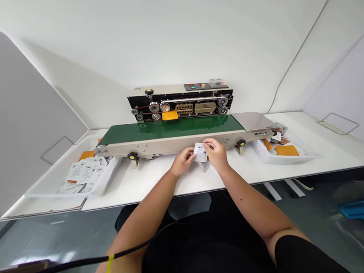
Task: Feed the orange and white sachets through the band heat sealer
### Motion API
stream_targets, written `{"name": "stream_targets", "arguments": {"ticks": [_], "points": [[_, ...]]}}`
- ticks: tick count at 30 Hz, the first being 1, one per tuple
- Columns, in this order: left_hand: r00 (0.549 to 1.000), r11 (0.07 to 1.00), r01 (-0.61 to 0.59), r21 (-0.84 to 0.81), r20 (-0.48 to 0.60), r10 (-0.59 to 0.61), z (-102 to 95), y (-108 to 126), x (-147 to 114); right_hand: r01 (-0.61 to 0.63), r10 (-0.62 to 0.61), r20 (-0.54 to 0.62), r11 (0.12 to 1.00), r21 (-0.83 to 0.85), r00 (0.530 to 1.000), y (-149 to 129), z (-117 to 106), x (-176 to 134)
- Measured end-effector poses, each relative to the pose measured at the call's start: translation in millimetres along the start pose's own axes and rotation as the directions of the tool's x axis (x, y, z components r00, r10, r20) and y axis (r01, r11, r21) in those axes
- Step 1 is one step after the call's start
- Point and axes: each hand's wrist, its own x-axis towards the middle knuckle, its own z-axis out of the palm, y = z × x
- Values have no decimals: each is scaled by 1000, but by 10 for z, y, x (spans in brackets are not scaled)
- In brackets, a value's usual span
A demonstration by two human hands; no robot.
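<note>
In front of the belt machine, my left hand (182, 162) pinches the left edge of a small white printed packet (200, 152). My right hand (216, 153) grips the same packet at its upper right, with thumb and fingers closed on it. Just under the packet, a small clear bag (204, 167) shows between my hands; whether it is part of the packet I cannot tell. Behind them stands a band sealer (180, 94) with a green conveyor belt (171, 129). An orange packet (170, 115) sits in the sealer's rollers, hanging above the belt.
On the left, a white plastic bin (101, 185) holds several white printed packets and some orange ones. Another white bin (279, 160) with orange and white packets stands at the right end of the conveyor. A black cable (84, 262) crosses my left arm.
</note>
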Motion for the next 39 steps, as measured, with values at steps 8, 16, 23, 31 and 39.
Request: {"name": "stream_targets", "arguments": {"ticks": [8, 16, 23, 31, 39], "points": [[999, 1000, -12, -15, -50, 12, 3, -10, 6, -87, 86, 73, 996, 13, 994, 95, 72, -195], [999, 1000, -18, 18, -49, 19, -11, 5, 1, -128, 118, 106, 988, 90, 987, 206, 123, -299], [998, 998, 12, -68, -57, -16, 4, 8, 0, -211, 193, 117, 962, 175, 974, 188, 117, -276], [997, 983, 28, -182, -66, -41, 1, -24, 7, -289, 256, 141, 897, 335, 956, 79, 140, -435], [926, 918, -296, 263, 314, 208, 2, 50, -27, -39, 115, -205, 939, 341, 972, -326, -836, 626]]}}
